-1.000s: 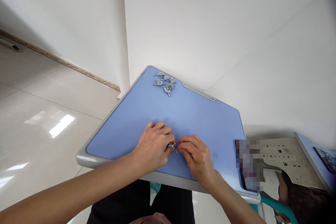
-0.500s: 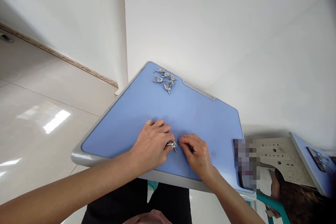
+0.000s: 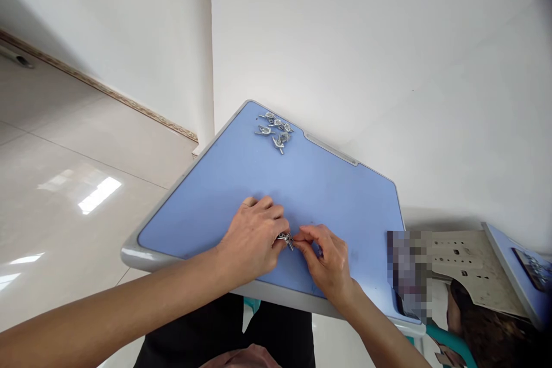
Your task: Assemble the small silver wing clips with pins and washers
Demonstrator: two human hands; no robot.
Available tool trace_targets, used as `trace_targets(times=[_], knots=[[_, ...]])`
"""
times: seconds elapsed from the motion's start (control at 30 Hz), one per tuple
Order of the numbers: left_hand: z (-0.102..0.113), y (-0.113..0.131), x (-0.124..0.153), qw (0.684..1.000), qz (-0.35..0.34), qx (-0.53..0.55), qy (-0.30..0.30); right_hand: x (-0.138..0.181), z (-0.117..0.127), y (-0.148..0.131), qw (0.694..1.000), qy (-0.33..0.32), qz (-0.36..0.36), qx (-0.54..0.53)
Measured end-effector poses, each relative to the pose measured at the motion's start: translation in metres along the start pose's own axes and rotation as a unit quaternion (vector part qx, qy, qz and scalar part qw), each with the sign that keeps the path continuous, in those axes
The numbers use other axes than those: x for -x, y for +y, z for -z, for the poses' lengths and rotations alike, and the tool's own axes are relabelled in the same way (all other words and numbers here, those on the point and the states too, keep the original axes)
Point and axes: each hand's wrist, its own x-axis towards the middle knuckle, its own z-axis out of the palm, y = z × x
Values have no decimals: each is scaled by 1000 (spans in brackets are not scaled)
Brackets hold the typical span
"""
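My left hand point(image 3: 254, 236) rests on the near part of the blue desk top point(image 3: 215, 201), its fingers curled and pinched on a small silver metal fastener point(image 3: 284, 238). My right hand point(image 3: 325, 256) lies just to its right, thumb and forefinger pinched on the other end of the same fastener. At the far left corner of the desk lies a heap of several similar silver metal parts point(image 3: 273, 129).
A grey rim point(image 3: 142, 256) runs round the desk, which stands against a white wall. A glossy tiled floor point(image 3: 64, 184) lies to the left. At the right are a blurred patch, a perforated beige panel point(image 3: 470, 264) and another blue desk's edge point(image 3: 513, 270).
Both hands have stayed on the fastener; my right fingers have closed tighter on its end. The view has shifted slightly.
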Motion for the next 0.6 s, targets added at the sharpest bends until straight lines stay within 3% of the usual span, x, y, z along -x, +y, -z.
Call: trace_targets(times=[0.23, 0.6], knots=[[-1, -1, 0, 1000, -2, -9, -3, -11, 11, -6, 989, -57, 81, 108], [0, -1, -1, 1000, -13, -16, -7, -48, 28, -13, 963, -246, -45, 104]])
